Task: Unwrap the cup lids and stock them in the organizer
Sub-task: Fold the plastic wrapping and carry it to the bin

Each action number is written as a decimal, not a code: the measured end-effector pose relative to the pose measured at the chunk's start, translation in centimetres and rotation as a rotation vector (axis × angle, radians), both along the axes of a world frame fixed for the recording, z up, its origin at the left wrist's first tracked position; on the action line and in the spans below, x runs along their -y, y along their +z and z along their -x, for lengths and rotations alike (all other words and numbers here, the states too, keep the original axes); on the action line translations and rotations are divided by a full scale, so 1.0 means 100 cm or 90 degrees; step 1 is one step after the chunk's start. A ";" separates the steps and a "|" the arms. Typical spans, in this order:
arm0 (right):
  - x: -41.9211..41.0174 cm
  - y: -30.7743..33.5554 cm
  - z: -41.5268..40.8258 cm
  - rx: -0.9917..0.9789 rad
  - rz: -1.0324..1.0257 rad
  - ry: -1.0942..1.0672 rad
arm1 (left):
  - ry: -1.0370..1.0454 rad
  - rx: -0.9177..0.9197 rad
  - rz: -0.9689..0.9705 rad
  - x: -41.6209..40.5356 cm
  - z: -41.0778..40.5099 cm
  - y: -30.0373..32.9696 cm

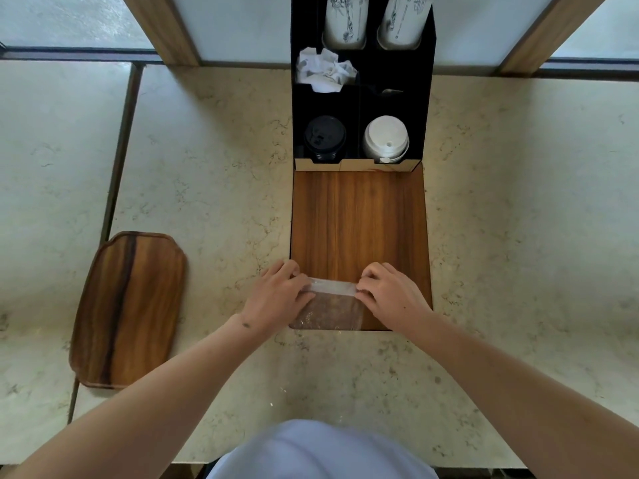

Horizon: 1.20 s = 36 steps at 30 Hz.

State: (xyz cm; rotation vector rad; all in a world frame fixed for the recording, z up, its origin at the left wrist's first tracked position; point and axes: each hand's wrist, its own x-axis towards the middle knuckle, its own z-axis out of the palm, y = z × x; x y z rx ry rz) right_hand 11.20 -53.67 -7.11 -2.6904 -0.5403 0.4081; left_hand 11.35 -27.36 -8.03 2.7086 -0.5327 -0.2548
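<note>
Plastic wrap (332, 288), clear, stretched taut as a band running left-right betw. both hands; long axis horizontal across view. Rest of wrap hangs toward the person, a crinkled sheet over the near edge of organizer's wooden front panel (359, 216). Pinched at left end by left hand (278, 295), fingers curled round it; pinched at right end by right hand (390, 293), fingers likewise curled. Both hands level w/ each other, near bottom of the panel.

Beyond grip: organizer (428, 98), black inside, compartments in rows. Nearest row: black lids (325, 136) stacked at left, white lids (385, 138) stacked at right, sip holes up. Middle row left: crumpled white paper (325, 69); middle right looks dark, contents hard to tell. Back row: two paper cup stacks (345, 22) w/ dark line drawings; some print on right stack, too small to read. No legible brand.

Left of organizer, well apart: wooden tray (129, 309) on marble counter (214, 167), long axis running roughly away from the person.
</note>
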 end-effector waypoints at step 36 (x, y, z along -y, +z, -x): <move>-0.011 -0.001 0.027 0.010 -0.003 0.046 | -0.186 0.032 -0.049 -0.021 0.009 0.002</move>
